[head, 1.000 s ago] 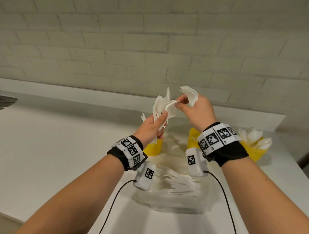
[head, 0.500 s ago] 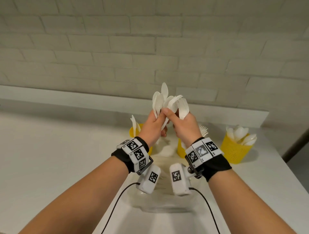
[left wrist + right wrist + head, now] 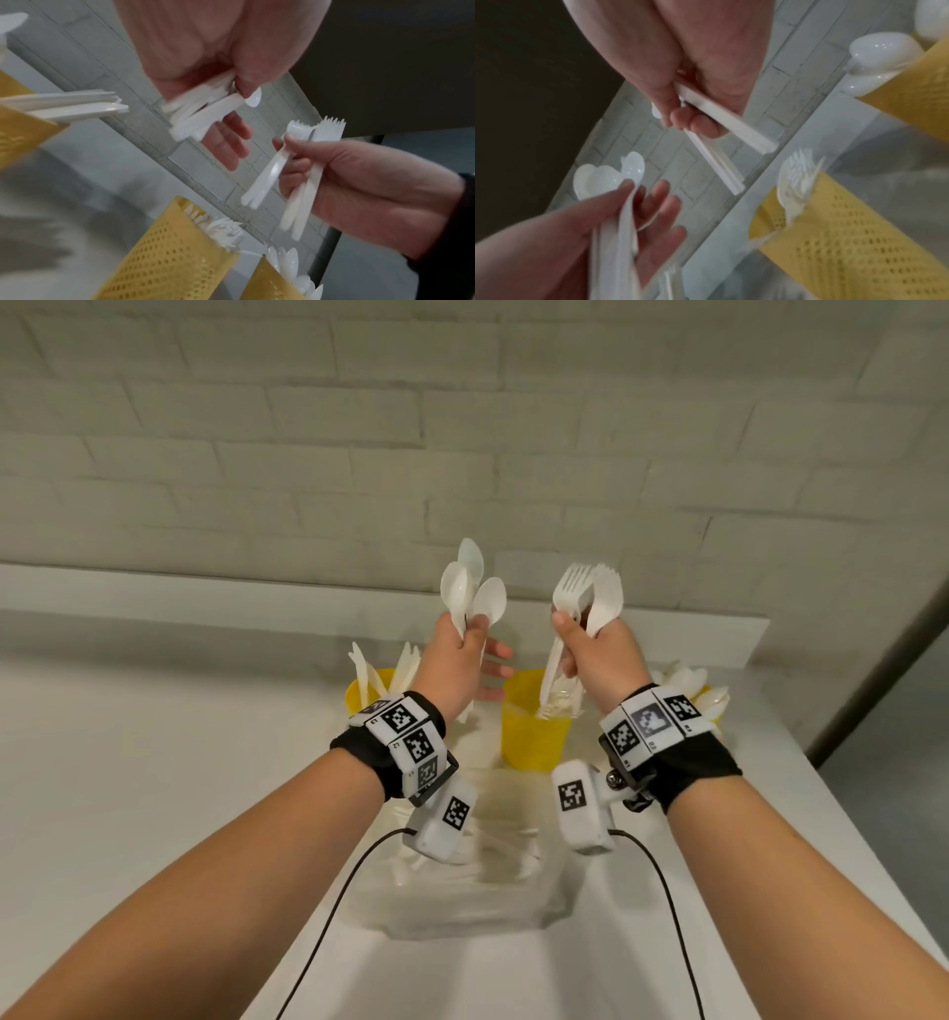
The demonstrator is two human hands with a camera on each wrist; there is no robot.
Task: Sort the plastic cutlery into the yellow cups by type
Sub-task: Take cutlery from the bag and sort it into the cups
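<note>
My left hand (image 3: 464,654) is raised and pinches a small bunch of white plastic spoons (image 3: 470,593) between thumb and forefinger, its other fingers stretched out. My right hand (image 3: 590,649) grips a bunch of white forks (image 3: 590,593), tines up, above the middle yellow cup (image 3: 534,737), which holds forks. The left yellow cup (image 3: 359,695) holds knives. The right yellow cup (image 3: 711,698) holds spoons and is partly hidden by my right wrist. In the left wrist view the spoon handles (image 3: 205,113) and the forks (image 3: 316,130) show apart.
A clear plastic tub (image 3: 462,901) with more white cutlery lies on the white counter (image 3: 128,788) under my wrists. A brick wall (image 3: 462,428) and a ledge run behind the cups. The counter's right edge is close to the right cup.
The two hands, which met at one mixed bunch, have drawn apart. The right hand now carries the forks and the left keeps the spoons.
</note>
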